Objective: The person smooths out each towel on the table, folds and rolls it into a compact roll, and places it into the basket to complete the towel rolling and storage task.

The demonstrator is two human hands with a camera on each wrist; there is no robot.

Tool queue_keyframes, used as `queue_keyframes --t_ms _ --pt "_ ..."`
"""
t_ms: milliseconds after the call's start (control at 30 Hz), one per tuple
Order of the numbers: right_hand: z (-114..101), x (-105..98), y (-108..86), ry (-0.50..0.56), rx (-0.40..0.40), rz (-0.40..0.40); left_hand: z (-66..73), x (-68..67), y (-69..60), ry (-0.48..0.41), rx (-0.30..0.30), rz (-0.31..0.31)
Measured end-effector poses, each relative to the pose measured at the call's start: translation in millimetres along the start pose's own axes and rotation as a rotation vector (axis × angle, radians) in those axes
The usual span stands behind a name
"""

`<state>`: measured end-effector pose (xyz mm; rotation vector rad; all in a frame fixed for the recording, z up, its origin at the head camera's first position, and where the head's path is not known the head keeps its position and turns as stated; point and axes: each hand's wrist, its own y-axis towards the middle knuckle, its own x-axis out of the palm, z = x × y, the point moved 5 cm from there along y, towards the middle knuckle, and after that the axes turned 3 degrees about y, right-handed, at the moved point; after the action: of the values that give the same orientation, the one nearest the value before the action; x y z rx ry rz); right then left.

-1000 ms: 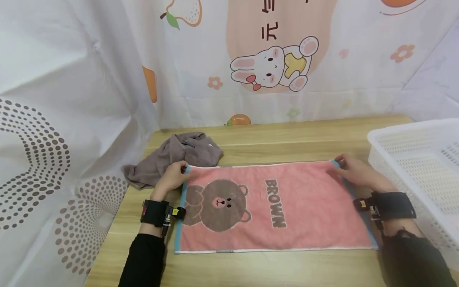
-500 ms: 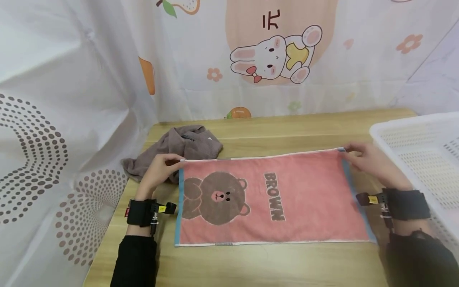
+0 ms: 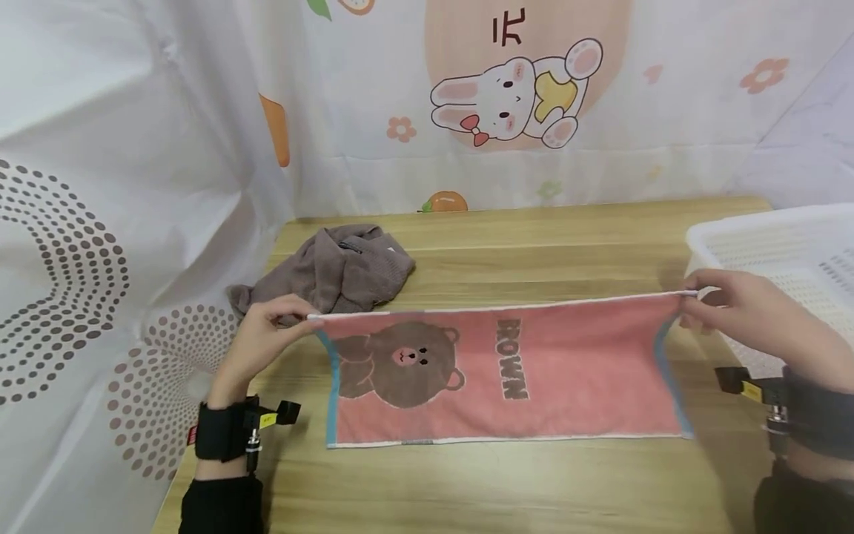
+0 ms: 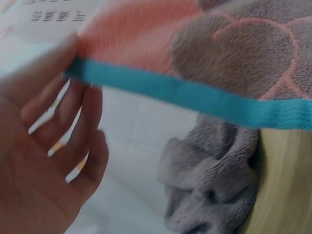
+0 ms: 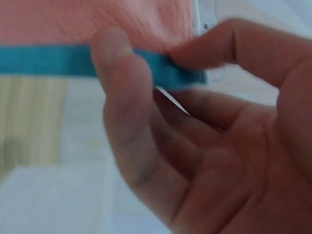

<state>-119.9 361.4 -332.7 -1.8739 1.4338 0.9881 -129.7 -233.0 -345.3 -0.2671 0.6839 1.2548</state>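
A pink towel [image 3: 587, 371] with a brown bear and the word BROWN is stretched between both hands, its far edge raised and its near edge low over the table. My left hand [image 3: 263, 337] pinches the far left corner between thumb and finger; in the left wrist view that hand [image 4: 53, 131] grips beside the blue border [image 4: 170, 90]. The far right corner is pinched by my right hand [image 3: 754, 311]. In the right wrist view the right hand [image 5: 195, 136] has its thumb and fingers on the blue-edged corner.
A crumpled grey-brown cloth [image 3: 353, 271] lies at the back left of the wooden table [image 3: 507, 489]. At the right stands a white perforated basket [image 3: 734, 230], partly behind my right hand. A printed curtain [image 3: 360, 178] hangs along the back.
Both hands have moved outward and lifted the far corners, the right one farther right. The towel's far edge has come up off the table and its sides now slant inward toward the near edge.
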Motion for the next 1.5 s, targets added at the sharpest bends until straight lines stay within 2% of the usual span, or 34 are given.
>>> queue_keyframes --t_ms 133,233,367,467,600,667,733,833,933,1033,1167,1233,1333,1400,1500 --pt "3 0 -16.3 -0.09 -0.174 -0.008 7.2 0.0 -17.8 -0.001 0.12 -0.102" --pt "9 2 -29.1 -0.11 -0.274 -0.044 8.1 5.0 -26.6 -0.023 0.175 -0.202" --pt "16 7 -41.5 -0.103 -0.39 -0.101 4.3 13.6 -36.9 -0.08 0.176 -0.333" --pt "19 11 -46.9 -0.055 -0.453 -0.189 1.4 19.7 -44.2 -0.117 0.158 -0.422" --pt "19 18 -52.0 0.033 -0.479 -0.306 -0.4 27.2 -50.3 -0.128 0.164 -0.529" --pt "17 21 -53.9 0.038 -0.486 -0.306 -0.9 29.8 -51.5 -0.107 0.16 -0.557" --pt "14 22 -53.3 0.018 -0.472 -0.289 -0.1 31.5 -50.9 -0.073 0.15 -0.559" --pt "6 24 -48.0 -0.04 -0.422 -0.225 3.4 33.1 -47.6 -0.043 0.121 -0.525" --pt "-6 31 -38.6 -0.028 -0.36 -0.213 12.0 38.3 -41.0 -0.035 0.151 -0.505" --pt "-29 50 -26.0 0.018 -0.438 -0.152 20.8 47.3 -33.2 -0.015 0.178 -0.501" --pt "-61 90 -9.2 0.04 -0.51 -0.165 28.3 68.7 -21.8 0.026 0.172 -0.56" --pt "-69 109 -3.0 0.079 -0.438 -0.263 31.8 82.7 -15.3 0.056 0.173 -0.619" --pt "-70 126 0.7 0.147 -0.27 -0.39 32.9 102.8 -6.1 0.1 0.174 -0.711" --pt "-65 129 0.6 0.195 -0.171 -0.426 30.4 111.9 -1.4 0.119 0.163 -0.751" --pt "-52 125 -1.0 0.207 -0.114 -0.422 22.1 118.1 2.4 0.112 0.129 -0.766"
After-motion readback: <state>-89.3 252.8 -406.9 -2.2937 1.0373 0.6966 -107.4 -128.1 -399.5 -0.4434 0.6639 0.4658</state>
